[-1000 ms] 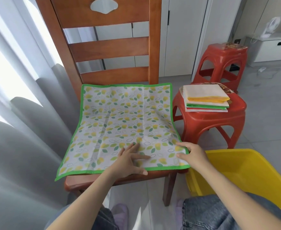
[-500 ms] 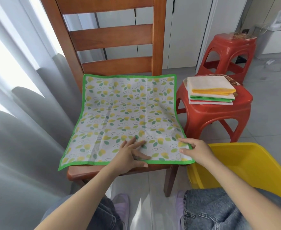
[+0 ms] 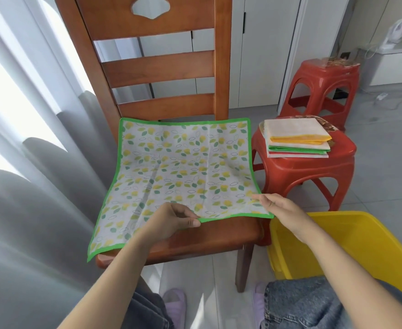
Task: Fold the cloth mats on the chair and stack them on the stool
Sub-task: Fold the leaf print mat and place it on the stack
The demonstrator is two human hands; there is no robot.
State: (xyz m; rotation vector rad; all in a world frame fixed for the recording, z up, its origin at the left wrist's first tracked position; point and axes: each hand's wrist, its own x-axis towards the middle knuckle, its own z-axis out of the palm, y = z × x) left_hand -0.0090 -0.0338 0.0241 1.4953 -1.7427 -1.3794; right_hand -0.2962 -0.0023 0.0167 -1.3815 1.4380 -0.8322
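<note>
A green-bordered cloth mat [image 3: 183,162] printed with yellow lemons lies spread on the seat of the wooden chair [image 3: 207,238]. My left hand [image 3: 171,219] pinches the mat's near edge at its middle and lifts it off the seat. My right hand [image 3: 278,210] holds the near right corner, also raised. To the right, the near red stool [image 3: 314,167] carries a stack of folded mats [image 3: 297,138], yellow-edged on top, green and red below.
A yellow plastic bin [image 3: 352,245] sits on the floor at the right, next to my knee. A second red stool [image 3: 321,81] stands farther back. Grey curtains [image 3: 29,186] hang at the left. White cabinets line the back wall.
My left hand went from lying flat on the mat to pinching its near edge. Both hands have raised the near edge, baring the front of the chair seat.
</note>
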